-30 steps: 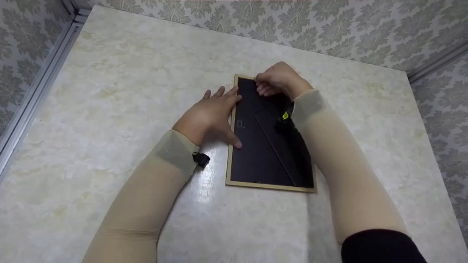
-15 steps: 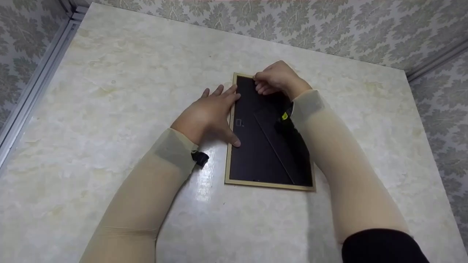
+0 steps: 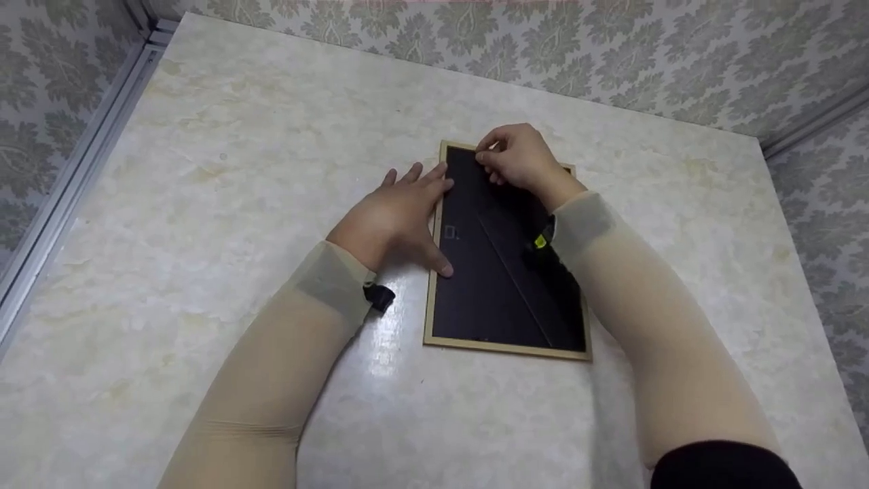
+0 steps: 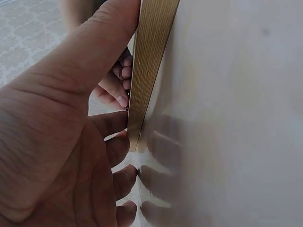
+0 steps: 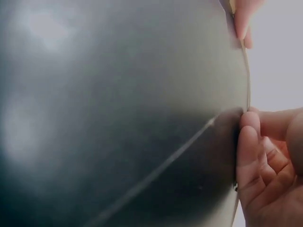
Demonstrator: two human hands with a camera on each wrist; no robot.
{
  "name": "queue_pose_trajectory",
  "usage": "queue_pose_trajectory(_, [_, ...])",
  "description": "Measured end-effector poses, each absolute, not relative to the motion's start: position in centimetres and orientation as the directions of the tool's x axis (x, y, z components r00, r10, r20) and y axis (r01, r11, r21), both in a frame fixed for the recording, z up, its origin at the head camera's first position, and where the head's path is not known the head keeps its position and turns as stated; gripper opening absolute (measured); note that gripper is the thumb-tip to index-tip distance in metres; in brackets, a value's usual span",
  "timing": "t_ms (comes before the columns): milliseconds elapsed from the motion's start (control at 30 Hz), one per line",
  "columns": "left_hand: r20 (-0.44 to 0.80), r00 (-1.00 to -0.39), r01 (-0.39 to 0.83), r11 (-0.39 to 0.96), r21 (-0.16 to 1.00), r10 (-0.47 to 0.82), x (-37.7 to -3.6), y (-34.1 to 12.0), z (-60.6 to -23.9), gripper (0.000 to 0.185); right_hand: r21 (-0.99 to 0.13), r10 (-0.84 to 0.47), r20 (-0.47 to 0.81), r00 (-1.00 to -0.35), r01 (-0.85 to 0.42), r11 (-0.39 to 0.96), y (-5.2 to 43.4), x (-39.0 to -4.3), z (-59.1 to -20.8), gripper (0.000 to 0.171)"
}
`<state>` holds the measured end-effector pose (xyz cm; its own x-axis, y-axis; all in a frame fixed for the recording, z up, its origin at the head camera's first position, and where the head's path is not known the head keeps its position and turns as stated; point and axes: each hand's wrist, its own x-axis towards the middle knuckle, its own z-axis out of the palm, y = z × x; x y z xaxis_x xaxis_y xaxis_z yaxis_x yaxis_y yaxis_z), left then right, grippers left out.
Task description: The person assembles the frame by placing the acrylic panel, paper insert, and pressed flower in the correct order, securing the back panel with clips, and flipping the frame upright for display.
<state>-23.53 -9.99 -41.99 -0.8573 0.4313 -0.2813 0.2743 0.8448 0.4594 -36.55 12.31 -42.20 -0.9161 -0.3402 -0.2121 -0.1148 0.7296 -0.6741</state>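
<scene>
A picture frame (image 3: 508,350) with a thin golden wooden border lies back up on the table, its black backing (image 3: 468,299) showing a slanted stand line and a small hanger. My left hand (image 3: 390,219) spreads over its left edge, thumb and forefinger resting on the border. In the left wrist view, the thumb (image 4: 99,42) lies along the wooden side. At the far edge, my right hand (image 3: 519,155) has curled fingers, thumb and forefinger pinching at the seam between backing and border. Its fingertips (image 5: 248,142) press that edge in the right wrist view; any small part between them is hidden.
A pale marbled table (image 3: 271,129) extends all around the picture frame. Patterned wall panels (image 3: 543,41) stand behind and to the right, and a metal rail (image 3: 81,163) runs along the left side. Black wrist straps (image 3: 379,297) sit on both sleeves.
My right wrist has dropped and turned toward me, uncovering the frame's far right corner, while the thumb and forefinger stay at the far edge. The left hand holds its place.
</scene>
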Motion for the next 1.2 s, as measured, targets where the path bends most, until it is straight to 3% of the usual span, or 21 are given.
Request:
queue_pose_trajectory(167, [-0.278, -0.852, 0.292, 0.843, 0.452, 0.444, -23.7, -10.0, -42.0, 0.138, -0.599, -0.362, -0.199, -0.911, -0.179, 0.781, 12.0, -36.9, -41.8, 0.015])
queue_pose_trajectory(400, [-0.284, -0.848, 0.292, 0.841, 0.454, 0.448, -23.7, -9.8, -42.2, 0.14, -0.423, -0.449, -0.115, -0.886, -0.366, 0.829, 12.2, -37.5, -41.6, 0.016])
queue_pose_trajectory(800, [-0.295, -0.845, 0.291, 0.846, 0.447, 0.447, -23.8, -10.1, -41.9, 0.141, -0.474, -0.506, -0.033, -0.862, -0.433, 0.767, 12.3, -37.9, -42.3, 0.014])
queue_pose_trajectory(1200, [-0.307, -0.846, 0.278, 0.853, 0.442, 0.435, -23.9, -10.0, -41.8, 0.138, -0.443, -0.579, 0.021, -0.815, -0.526, 0.726, 12.5, -38.3, -42.8, 0.015])
